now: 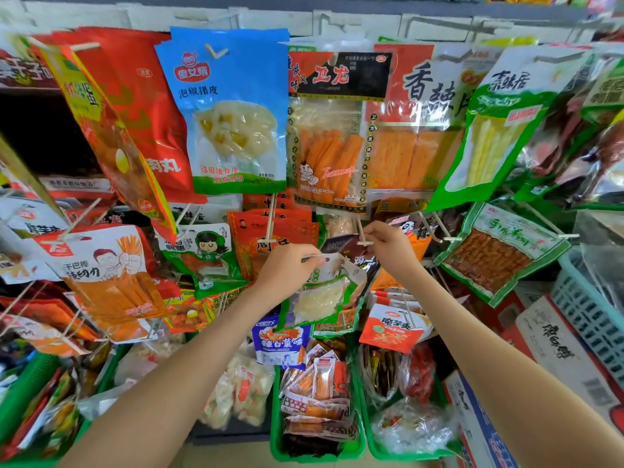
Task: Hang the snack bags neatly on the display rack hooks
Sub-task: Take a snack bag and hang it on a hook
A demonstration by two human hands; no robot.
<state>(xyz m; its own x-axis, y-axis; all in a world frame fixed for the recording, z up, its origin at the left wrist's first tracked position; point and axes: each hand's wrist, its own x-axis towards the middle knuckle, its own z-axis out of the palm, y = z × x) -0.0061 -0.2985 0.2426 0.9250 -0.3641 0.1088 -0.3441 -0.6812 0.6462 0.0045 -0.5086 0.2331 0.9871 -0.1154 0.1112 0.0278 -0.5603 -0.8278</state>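
**Bag-to-hook threading: snack bag at the tip, not yet hung**

Left hand (pixel 290 270) pinches the top edge of a green-bordered clear plastic snack bag with pale white contents (pixel 317 298). The bag hangs tilted, just left of and below the white wire hook (pixel 360 231). Right hand (pixel 393 248) pinches that hook's tip between thumb and fingers. The left fingers hide the bag's hang hole. The top edge looks near the tip but not on it.

Judgement on the step in hand, threading the hole over the tip:
- Right hand holds the hook steady so the tip does not swing.
- Level the bag's top edge first, printed face outward.
- Bring the hole to the tip rather than the tip to the hole.
- Right fingers must clear the tip before the bag can slide on.
- Push the bag back along the shaft, then release so that it hangs straight.

Counts:
- Hands: 2, both occupied.
- Bags in hand: 1.
- Hooks held: 1.
- Dark brown packet (pixel 341 246) just left of the hook: 1. Cannot tell whether it hangs on this hook.
- Blue plastic bag with white pieces (pixel 233 113) above and left of the hook: 1 front face. More sit behind it, number unreadable.
- Green plastic crates (pixel 317 456) of loose packets below the hook: 2 plainly seen.
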